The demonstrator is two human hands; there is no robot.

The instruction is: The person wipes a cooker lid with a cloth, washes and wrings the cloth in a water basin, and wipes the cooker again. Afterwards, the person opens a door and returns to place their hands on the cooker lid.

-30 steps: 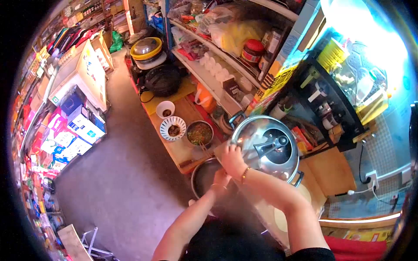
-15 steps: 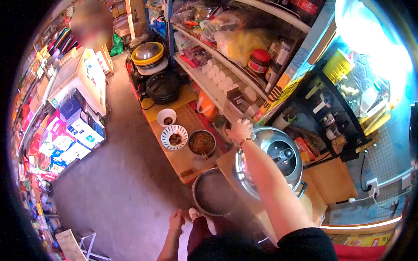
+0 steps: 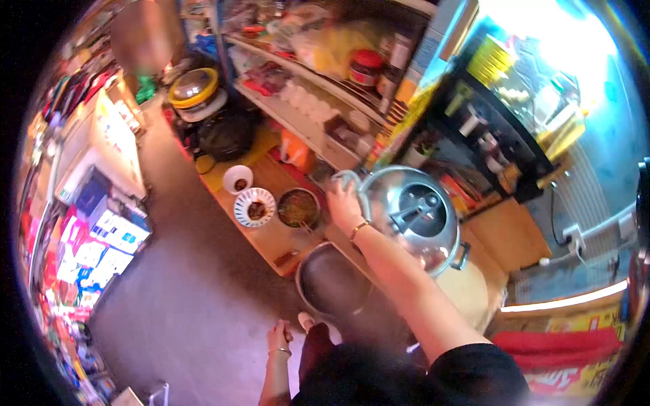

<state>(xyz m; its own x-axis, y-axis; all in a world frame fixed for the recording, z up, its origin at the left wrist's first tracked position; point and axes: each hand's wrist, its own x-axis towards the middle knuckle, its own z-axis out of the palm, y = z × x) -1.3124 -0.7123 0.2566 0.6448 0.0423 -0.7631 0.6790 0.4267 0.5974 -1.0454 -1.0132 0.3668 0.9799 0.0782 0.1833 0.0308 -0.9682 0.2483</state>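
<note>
So the right hand (image 3: pixel 344 199) is up at the left edge of the big lidded pot (image 3: pixel 399 240), fingers bent down over something greyish right by the rim. It's too blurry to say what that is, or whether the hand actually has a grip on it. The pot lies just to the right of that hand, and the forearm angles up along its near left side.

The visible side handle (image 3: pixel 462 256) is on the opposite side, down to the right, so the hand is well apart from that one. The lid knob (image 3: pixel 426 203) sits between them, a bit toward the back.

The left hand (image 3: pixel 279 336) is way lower, out over the floor (image 3: pixel 203 298) with the fingers loosely curled. Can't see anything in it, and can't tell how tightly it's closed. The right is easily the nearer hand to the pot.

There's also a wide dark pan (image 3: pixel 328 281) between the two hands, and a bowl of food (image 3: pixel 298 207) with chopsticks (image 3: pixel 306 227) on the wooden surface (image 3: pixel 271 240) left of the right hand.
</note>
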